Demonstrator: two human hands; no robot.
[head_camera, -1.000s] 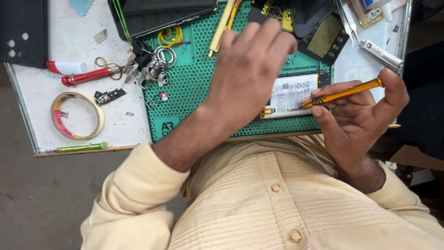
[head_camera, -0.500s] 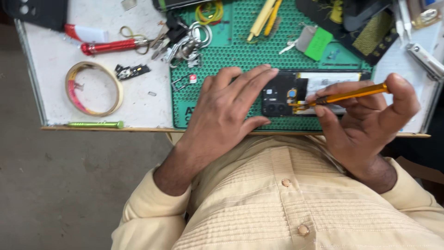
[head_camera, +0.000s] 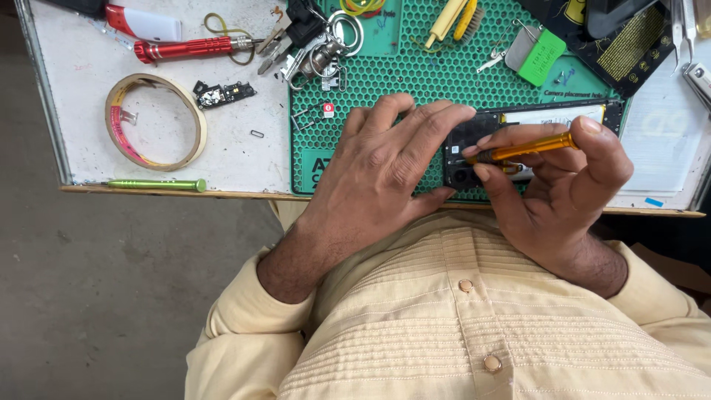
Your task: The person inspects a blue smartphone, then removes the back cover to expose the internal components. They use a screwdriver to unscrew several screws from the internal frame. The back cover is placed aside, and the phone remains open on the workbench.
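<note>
- An opened black smartphone with its back cover off point(head_camera: 474, 159) lies flat on the green honeycomb-patterned work mat point(head_camera: 415, 81), near the mat's front edge.
- The left hand point(head_camera: 378, 174) rests palm-down on the phone's left end; its fingers point(head_camera: 422, 130) are slightly spread and lie across the phone's upper-left corner, the thumb tucked along the lower edge.
- The right hand point(head_camera: 563, 192) pinches a slim orange metal screwdriver point(head_camera: 529, 147) between thumb, index and middle finger, held nearly level, its tip over the phone's dark left part just beside the left fingertips.
- The phone's white inner area shows between and above the right fingers, reaching toward the mat's right edge.
- Against half a second ago, the left hand has slid rightward onto the phone and now covers its end, and the screwdriver tip sits further left, closer to the left fingers.
- On the white table to the left lie a roll of beige tape point(head_camera: 155, 122), a red-handled screwdriver point(head_camera: 189, 50) and a thin green screwdriver point(head_camera: 159, 184).
</note>
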